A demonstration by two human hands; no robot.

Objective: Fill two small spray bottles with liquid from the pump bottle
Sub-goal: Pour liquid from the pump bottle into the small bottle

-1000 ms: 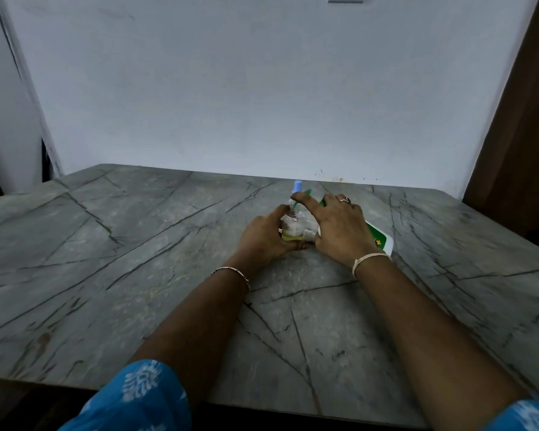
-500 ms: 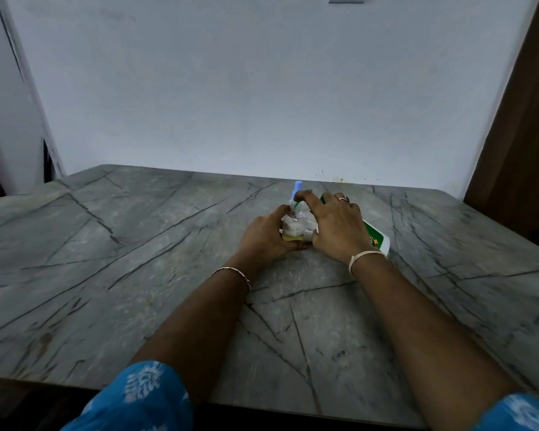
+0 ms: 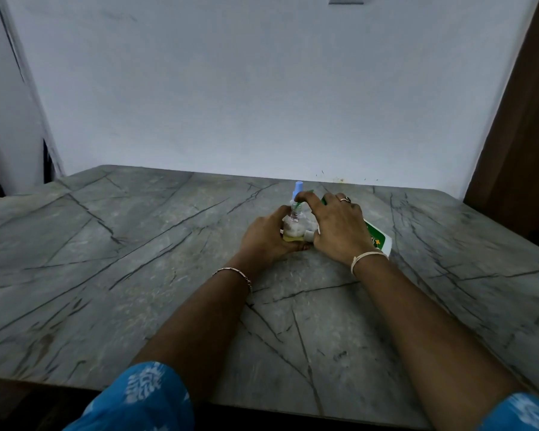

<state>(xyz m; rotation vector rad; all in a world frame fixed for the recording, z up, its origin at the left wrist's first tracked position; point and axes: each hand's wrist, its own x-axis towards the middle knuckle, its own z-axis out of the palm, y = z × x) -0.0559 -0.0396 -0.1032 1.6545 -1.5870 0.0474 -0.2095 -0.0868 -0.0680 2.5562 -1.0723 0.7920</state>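
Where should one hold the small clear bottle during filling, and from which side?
Probably best: take the small clear bottle round its lower body, from the left, as the left hand does. It stands upright with its narrow neck on top, and the right hand holds the pump bottle at its right.

I am counting one left hand (image 3: 266,236), one right hand (image 3: 336,228), one pump bottle (image 3: 378,239), one clear spray bottle (image 3: 293,227), one blue cap (image 3: 298,185).

Grey marble table (image 3: 106,244) with dark crack-like veins, set against a plain white wall (image 3: 262,88), brown wooden panel (image 3: 526,135) along the right edge, dark gap (image 3: 48,163) at the left corner, dim cool light.
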